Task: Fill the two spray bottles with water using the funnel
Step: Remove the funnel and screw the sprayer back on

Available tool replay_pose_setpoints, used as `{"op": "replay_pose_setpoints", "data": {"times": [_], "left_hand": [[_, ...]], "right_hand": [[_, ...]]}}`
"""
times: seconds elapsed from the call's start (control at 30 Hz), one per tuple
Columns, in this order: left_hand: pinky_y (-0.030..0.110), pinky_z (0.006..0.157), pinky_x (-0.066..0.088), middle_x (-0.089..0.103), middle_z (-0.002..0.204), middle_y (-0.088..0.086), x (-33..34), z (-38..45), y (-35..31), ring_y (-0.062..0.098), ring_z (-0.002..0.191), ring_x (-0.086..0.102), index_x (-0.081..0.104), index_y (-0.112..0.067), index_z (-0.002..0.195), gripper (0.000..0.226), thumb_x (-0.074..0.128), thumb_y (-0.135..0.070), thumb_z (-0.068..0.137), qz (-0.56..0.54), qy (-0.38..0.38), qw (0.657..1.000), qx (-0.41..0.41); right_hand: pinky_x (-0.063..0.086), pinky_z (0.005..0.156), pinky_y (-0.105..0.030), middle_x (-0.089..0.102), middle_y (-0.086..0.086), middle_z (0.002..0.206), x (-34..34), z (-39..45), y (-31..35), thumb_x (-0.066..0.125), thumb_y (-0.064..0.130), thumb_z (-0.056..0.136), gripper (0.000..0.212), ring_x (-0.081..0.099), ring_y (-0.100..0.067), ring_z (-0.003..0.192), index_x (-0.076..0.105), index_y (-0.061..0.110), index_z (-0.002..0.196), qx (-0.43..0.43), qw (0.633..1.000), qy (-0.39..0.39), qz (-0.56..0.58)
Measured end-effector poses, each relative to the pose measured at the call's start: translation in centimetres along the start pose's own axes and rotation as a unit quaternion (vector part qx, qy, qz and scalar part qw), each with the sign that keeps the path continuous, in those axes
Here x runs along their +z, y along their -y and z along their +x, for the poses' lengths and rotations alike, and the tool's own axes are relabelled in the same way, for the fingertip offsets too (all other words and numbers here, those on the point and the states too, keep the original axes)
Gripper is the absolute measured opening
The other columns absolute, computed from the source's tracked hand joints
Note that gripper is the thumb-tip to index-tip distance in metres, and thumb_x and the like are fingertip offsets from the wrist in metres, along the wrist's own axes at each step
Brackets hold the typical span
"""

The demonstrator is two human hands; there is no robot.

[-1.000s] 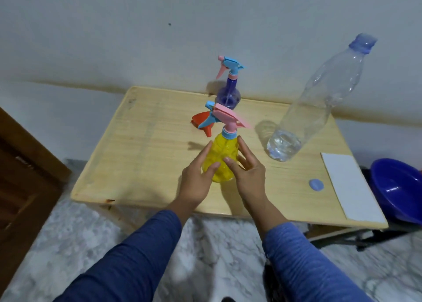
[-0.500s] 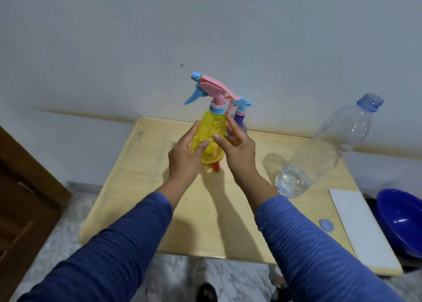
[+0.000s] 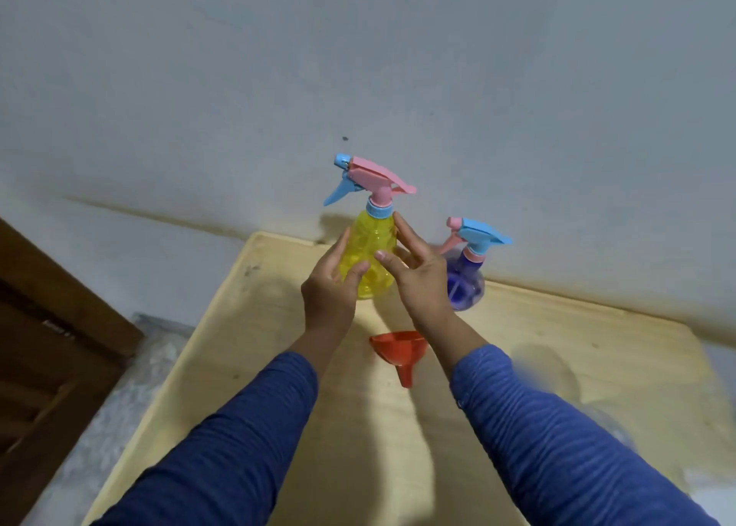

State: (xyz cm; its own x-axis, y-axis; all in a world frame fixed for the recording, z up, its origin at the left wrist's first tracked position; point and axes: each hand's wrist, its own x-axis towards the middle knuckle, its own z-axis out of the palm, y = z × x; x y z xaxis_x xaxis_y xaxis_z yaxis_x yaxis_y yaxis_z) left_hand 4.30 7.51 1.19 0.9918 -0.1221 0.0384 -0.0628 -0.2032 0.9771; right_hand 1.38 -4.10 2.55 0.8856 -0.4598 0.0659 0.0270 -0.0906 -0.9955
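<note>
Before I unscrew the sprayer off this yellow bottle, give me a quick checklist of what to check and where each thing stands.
1. Hold on the yellow bottle: ok, left hand wraps it, right hand touches with open fingers.
2. Sprayer top off: not ok, it sits on the neck.
3. Funnel within reach: ok, lying on its side on the table.
4. Purple bottle out of the way: ok, upright behind the right hand.
5. Water supply: cannot tell, not clearly in view.

I see glossy translucent plastic on the yellow bottle (image 3: 372,255) and purple bottle (image 3: 464,286); funnel (image 3: 400,352) matt orange plastic; table (image 3: 557,350) pale wood, matt; sleeves (image 3: 557,438) ribbed cloth.
</note>
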Motion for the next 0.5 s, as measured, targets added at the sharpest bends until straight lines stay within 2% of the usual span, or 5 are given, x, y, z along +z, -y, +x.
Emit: {"op": "replay_pose_setpoints", "data": {"times": [0.07,0.17,0.33,0.4,0.5], "left_hand": [[0.02,0.094,0.042,0.055,0.135,-0.009,0.4,0.6,0.5,0.008,0.119,0.054,0.047,-0.033,0.138,0.053,0.062,-0.025,0.088,0.029,0.001,0.999,-0.014],[0.021,0.094,0.045,0.056,0.134,-0.009,0.6,1.5,1.4,0.009,0.117,0.056,0.048,-0.035,0.136,0.053,0.064,-0.023,0.087,0.012,-0.001,1.0,-0.025],[-0.006,0.077,0.036,0.056,0.132,-0.01,0.6,2.3,2.4,0.006,0.117,0.053,0.049,-0.032,0.136,0.053,0.066,-0.018,0.087,0.014,0.007,1.0,-0.021],[-0.004,0.078,0.036,0.055,0.133,-0.011,0.6,2.5,2.6,0.005,0.119,0.052,0.048,-0.032,0.136,0.054,0.065,-0.018,0.087,0.016,0.015,1.0,-0.021],[0.01,0.087,0.039,0.053,0.137,-0.011,0.6,2.9,2.6,0.006,0.123,0.05,0.045,-0.035,0.139,0.054,0.062,-0.023,0.089,0.031,0.036,0.999,-0.021]], "right_hand": [[0.046,0.103,-0.038,0.058,0.009,0.126,0.0,0.7,-0.8,0.069,0.005,0.082,0.06,0.055,-0.012,0.12,0.049,0.022,0.136,0.008,1.0,0.0,-0.001],[0.046,0.104,-0.039,0.059,0.003,0.13,0.3,1.5,-1.8,0.071,0.008,0.081,0.06,0.054,-0.015,0.123,0.049,0.023,0.135,0.01,1.0,-0.002,-0.005],[0.046,0.102,-0.044,0.06,-0.003,0.13,0.7,1.9,-3.0,0.072,0.008,0.08,0.06,0.054,-0.02,0.123,0.052,0.023,0.134,0.021,1.0,-0.01,0.011],[0.047,0.101,-0.045,0.06,-0.004,0.13,0.7,2.0,-3.2,0.072,0.007,0.079,0.059,0.055,-0.019,0.122,0.053,0.024,0.133,0.023,0.999,-0.013,0.019],[0.048,0.101,-0.041,0.06,0.001,0.13,0.7,2.3,-3.2,0.072,0.01,0.081,0.059,0.055,-0.014,0.122,0.051,0.031,0.132,0.018,1.0,-0.005,0.003]]}}
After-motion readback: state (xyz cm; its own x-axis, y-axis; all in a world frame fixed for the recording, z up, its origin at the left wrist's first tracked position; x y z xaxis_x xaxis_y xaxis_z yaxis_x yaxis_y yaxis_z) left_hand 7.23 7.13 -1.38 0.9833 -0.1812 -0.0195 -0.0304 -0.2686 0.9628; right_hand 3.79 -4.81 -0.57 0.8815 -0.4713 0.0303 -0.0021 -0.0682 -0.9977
